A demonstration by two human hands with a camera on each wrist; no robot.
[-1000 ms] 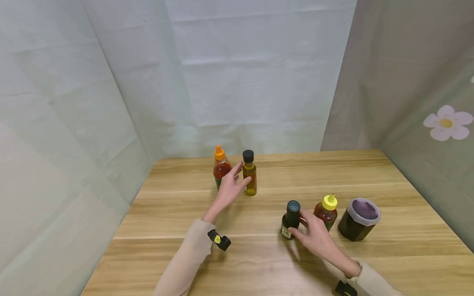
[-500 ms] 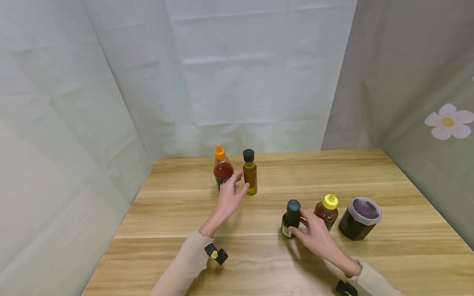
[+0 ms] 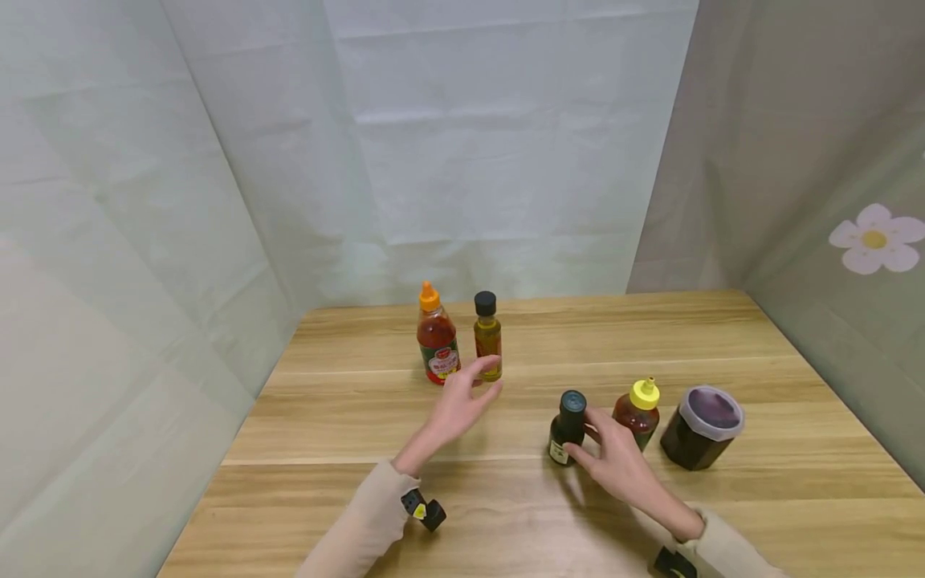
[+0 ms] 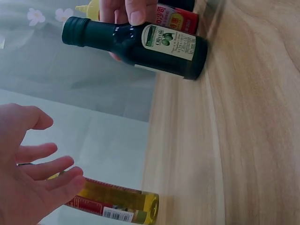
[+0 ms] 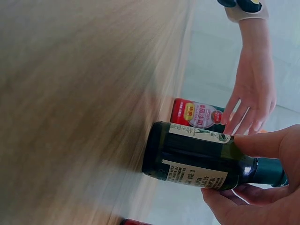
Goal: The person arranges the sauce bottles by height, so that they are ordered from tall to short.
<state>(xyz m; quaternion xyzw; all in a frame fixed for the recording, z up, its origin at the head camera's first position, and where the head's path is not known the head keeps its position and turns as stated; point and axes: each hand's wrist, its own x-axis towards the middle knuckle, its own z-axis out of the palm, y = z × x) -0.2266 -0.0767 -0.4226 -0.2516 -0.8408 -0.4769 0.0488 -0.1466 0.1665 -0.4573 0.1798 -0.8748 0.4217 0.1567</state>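
My right hand (image 3: 614,461) holds a dark green olive oil bottle (image 3: 561,437) between thumb and fingers; the bottle stands upright on the table. Its cream label (image 4: 171,41) shows in the left wrist view. Fingers spread and slightly bent, my left hand (image 3: 457,408) hovers over the wood with nothing in it. Just beyond that hand is a slim bottle of yellow oil (image 3: 487,337) with a black cap, its lower part overlapped by the fingers in the head view. A red sauce bottle (image 3: 437,329) with an orange nozzle cap stands left of it.
Right of my right hand are a yellow-capped squeeze bottle (image 3: 637,413), partly hidden by the hand, and a dark jar (image 3: 692,441) with a pale rim. Pale cloth (image 3: 506,160) hangs behind the wooden table (image 3: 347,385) and along both sides.
My left hand has drawn back from between the red sauce bottle and the yellow oil bottle, nearer to me, uncovering the sauce label. My right hand and the olive oil bottle stay put.
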